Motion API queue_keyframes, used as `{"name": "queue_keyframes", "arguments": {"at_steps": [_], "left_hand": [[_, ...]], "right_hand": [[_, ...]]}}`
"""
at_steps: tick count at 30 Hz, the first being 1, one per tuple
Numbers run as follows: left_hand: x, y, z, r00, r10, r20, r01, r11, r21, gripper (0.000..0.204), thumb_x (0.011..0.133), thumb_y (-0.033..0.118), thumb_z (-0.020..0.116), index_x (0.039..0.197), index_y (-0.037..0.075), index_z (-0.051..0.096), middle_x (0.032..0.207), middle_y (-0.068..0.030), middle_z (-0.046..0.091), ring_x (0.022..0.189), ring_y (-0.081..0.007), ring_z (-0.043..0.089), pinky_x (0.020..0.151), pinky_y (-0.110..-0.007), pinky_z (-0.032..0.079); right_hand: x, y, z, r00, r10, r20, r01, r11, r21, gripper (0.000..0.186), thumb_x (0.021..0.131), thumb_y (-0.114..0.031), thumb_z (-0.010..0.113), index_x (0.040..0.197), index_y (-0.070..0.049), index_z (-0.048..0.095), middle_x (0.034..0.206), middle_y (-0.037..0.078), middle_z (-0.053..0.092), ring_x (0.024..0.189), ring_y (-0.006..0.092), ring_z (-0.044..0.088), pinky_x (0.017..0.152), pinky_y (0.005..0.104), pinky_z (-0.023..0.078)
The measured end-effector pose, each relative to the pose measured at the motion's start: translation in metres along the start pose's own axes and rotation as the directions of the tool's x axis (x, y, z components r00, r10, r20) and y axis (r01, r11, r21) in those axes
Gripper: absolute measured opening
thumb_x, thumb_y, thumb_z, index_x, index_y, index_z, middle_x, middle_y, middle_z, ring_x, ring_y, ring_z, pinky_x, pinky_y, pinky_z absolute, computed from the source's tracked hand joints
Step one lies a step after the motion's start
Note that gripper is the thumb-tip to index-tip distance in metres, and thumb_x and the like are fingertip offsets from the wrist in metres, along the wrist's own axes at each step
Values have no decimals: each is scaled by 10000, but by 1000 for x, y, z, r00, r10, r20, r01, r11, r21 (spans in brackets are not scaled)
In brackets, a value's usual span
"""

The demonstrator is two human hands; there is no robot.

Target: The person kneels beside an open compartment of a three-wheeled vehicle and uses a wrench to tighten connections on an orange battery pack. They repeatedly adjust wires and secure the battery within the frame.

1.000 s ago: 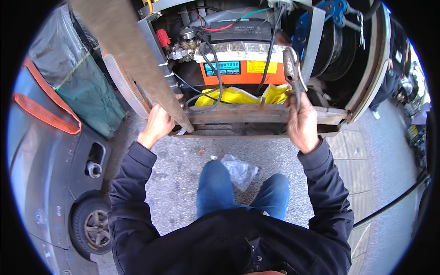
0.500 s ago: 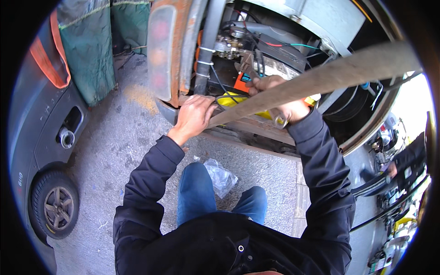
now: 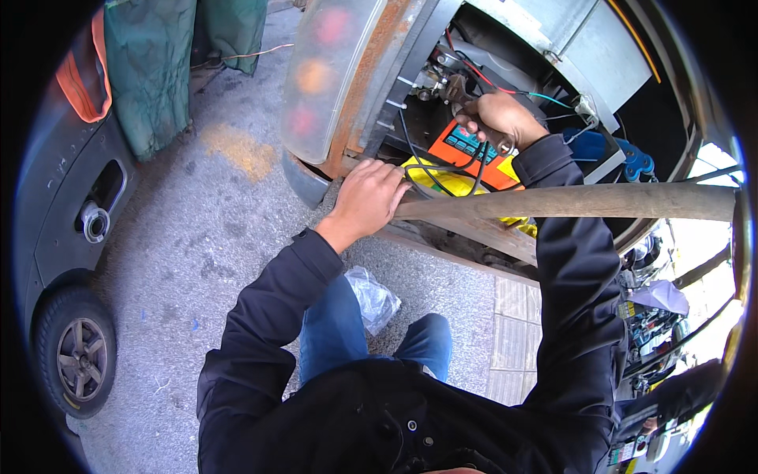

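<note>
My right hand [image 3: 505, 118] is closed round the handle of an adjustable wrench [image 3: 456, 90], reaching into the open rear compartment of a vehicle. The wrench head is beside metal fittings [image 3: 429, 81]; whether it touches them I cannot tell. Below that hand lies an orange device [image 3: 466, 150] with blue-green keys, partly covered by black cables [image 3: 442, 167] and resting by yellow material [image 3: 430, 180]. My left hand [image 3: 367, 197] leans on the compartment's lower edge, its fingers laid over it, next to the end of a long grey-brown bar [image 3: 600, 201]. The bar crosses above my right forearm.
A rusty-edged tail light [image 3: 328, 79] borders the compartment at left. Red and green wires [image 3: 513, 91] run inside. A dark vehicle with a wheel [image 3: 81, 359] stands at left. Clear plastic [image 3: 373, 300] lies between my knees. Assorted equipment [image 3: 659, 316] lines the right.
My right hand has moved up and deeper into the compartment with the wrench. The view has shifted, showing more of the orange device; the bar appears more level. My left hand stays on the edge.
</note>
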State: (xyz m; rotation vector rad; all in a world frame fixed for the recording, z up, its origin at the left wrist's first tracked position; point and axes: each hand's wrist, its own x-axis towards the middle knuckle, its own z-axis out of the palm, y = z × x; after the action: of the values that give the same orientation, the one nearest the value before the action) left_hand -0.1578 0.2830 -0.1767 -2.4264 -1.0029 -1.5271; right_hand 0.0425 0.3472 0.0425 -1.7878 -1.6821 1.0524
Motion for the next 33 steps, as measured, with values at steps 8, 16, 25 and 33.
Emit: {"name": "queue_keyframes", "arguments": {"at_steps": [8, 16, 25, 33], "left_hand": [[-2, -6, 1, 999, 33, 9, -33, 999, -22, 275, 950, 202, 673, 1083, -39, 670, 1031, -182, 698, 957, -355, 644, 902, -427, 493], [-6, -11, 5, 998, 55, -16, -55, 998, 4, 307, 959, 222, 666, 1108, -46, 672, 1040, -176, 706, 964, -334, 650, 916, -416, 491], [-6, -12, 6, 998, 53, -12, -53, 998, 19, 311, 950, 217, 676, 1122, -43, 668, 1062, -177, 707, 961, -328, 653, 916, -418, 492], [-5, -7, 7, 998, 50, -37, -50, 999, 19, 296, 943, 202, 685, 1118, -36, 663, 1062, -178, 701, 971, -345, 646, 931, -434, 487]], "right_hand": [[24, -29, -26, 991, 107, 85, -103, 994, -42, 290, 1065, -99, 404, 1165, 115, 572, 926, 144, 722, 611, 98, 551, 451, 242, 423], [42, -57, -34, 967, 191, 168, -160, 971, -178, 261, 1071, -70, 430, 1223, 114, 538, 961, 189, 727, 636, 91, 604, 480, 241, 460], [37, -39, -23, 976, 97, 196, -26, 941, -339, 297, 1019, -95, 426, 890, 27, 664, 753, 47, 674, 574, 98, 605, 454, 232, 498], [13, -32, -15, 985, 91, 149, -69, 987, -148, 273, 990, -57, 420, 861, 44, 638, 717, 30, 627, 503, 63, 541, 419, 212, 455]]}}
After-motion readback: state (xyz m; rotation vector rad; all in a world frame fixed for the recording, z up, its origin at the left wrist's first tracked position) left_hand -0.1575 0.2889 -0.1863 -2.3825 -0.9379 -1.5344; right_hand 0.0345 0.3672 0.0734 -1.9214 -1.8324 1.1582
